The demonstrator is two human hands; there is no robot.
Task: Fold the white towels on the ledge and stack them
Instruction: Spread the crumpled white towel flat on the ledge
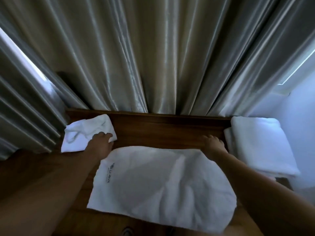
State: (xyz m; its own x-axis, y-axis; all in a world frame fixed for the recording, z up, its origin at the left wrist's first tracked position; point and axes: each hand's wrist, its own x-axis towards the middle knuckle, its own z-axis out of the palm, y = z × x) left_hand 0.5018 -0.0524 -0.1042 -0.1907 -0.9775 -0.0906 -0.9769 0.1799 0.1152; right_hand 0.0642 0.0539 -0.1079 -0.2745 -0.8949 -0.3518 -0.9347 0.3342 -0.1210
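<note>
A large white towel (pixel 162 181) with a small dark logo lies spread across the dark wooden ledge (pixel 162 128) in front of me, its near edge hanging over the front. My right hand (pixel 214 143) rests palm down at its far right corner. My left hand (pixel 100 140) grips the near right edge of a small crumpled white towel (pixel 83 130) at the left end of the ledge. A stack of folded white towels (pixel 259 143) sits at the right end.
Shiny grey-beige curtains (pixel 153 57) hang right behind the ledge and down its left side. A pale wall (pixel 300 116) closes the right side. Bare wood shows between the towels at the back of the ledge.
</note>
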